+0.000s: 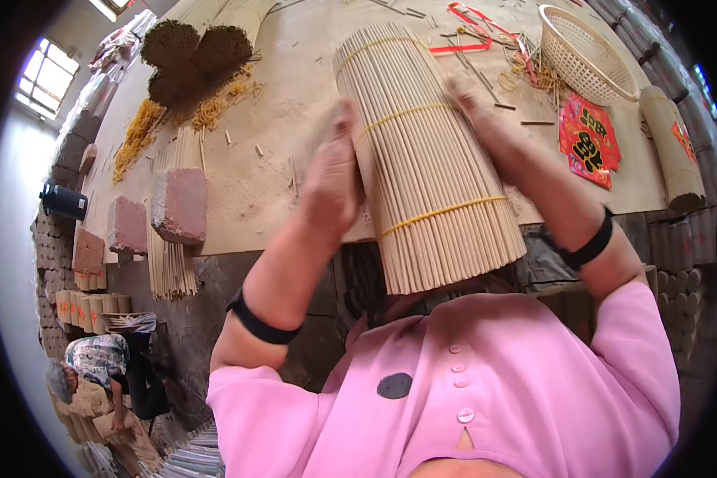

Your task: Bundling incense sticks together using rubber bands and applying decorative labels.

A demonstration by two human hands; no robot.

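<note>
A thick round bundle of thin tan sticks (422, 151), like incense sticks, lies lengthwise before me, with several yellow rubber bands around it. Its near end juts past the table's front edge, towards my chest. My left hand (334, 171) is against the bundle's left side, slightly smeared by motion. On the opposite side my right hand (482, 127) presses near the middle band. Between them the two hands clasp the bundle; the fingers are partly hidden by it. A black band circles each of my forearms.
Dark-ended bundles (195, 60), loose yellow rubber bands (139, 139) and bricks (179, 205) lie on the left of the table (271, 127). At right are a woven basket (585, 56), red printed papers (588, 143) and another wrapped bundle (671, 147). A person (95, 366) bends at lower left.
</note>
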